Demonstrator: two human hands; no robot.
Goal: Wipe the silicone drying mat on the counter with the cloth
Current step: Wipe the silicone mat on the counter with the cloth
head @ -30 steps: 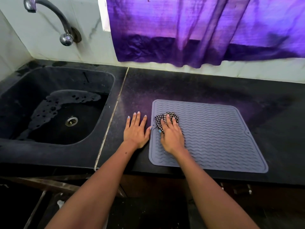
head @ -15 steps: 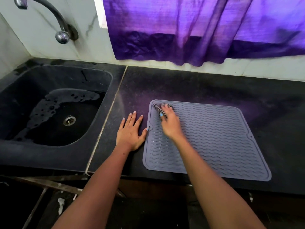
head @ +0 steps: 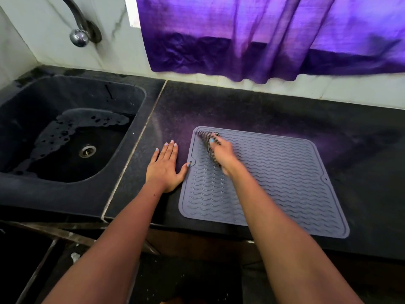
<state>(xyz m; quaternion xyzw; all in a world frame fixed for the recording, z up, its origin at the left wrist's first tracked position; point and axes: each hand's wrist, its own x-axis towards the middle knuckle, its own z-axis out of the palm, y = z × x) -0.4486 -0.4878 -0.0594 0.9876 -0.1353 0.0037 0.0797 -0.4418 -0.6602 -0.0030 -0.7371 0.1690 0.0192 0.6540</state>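
Observation:
A grey silicone drying mat [head: 282,178] with a wavy ribbed surface lies flat on the black counter [head: 252,110]. My right hand [head: 223,153] presses a small black-and-white checked cloth [head: 206,138] onto the mat's far left corner; the cloth is blurred and mostly hidden under the fingers. My left hand [head: 165,168] lies flat on the counter just left of the mat, fingers spread, with the thumb tip touching the mat's left edge.
A black sink [head: 65,132] with a wet patch and a drain sits to the left, with a metal tap [head: 80,25] above it. A purple curtain [head: 263,36] hangs over the white tiled wall behind. The counter's front edge runs just below the mat.
My right hand has slid the cloth from the mat's left middle up to its far left corner. The left hand has stayed flat beside the mat.

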